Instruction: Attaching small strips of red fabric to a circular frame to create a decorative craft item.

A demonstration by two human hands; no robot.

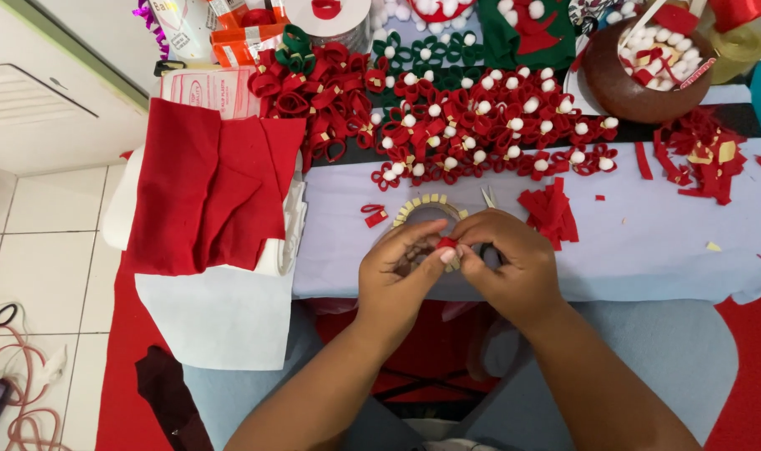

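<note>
Both hands meet over the near edge of a pale lilac table (648, 242). My left hand (397, 276) and my right hand (506, 263) pinch a small red felt piece (446, 243) between their fingertips. Just beyond the fingers lies a tape roll (426, 207) with short tape bits stuck around its rim, and small scissors (488, 197) poke out behind my right hand. A little stack of cut red felt strips (550, 210) lies to the right of the hands. One loose red felt loop (373, 215) sits to the left.
Many finished red felt loops with white pompoms (481, 125) cover the table's far half, with green ones (431, 52) behind. Folded red felt sheets (209, 188) lie at left on white felt (222, 313). A brown bowl (627, 83) and red scraps (702, 154) sit far right.
</note>
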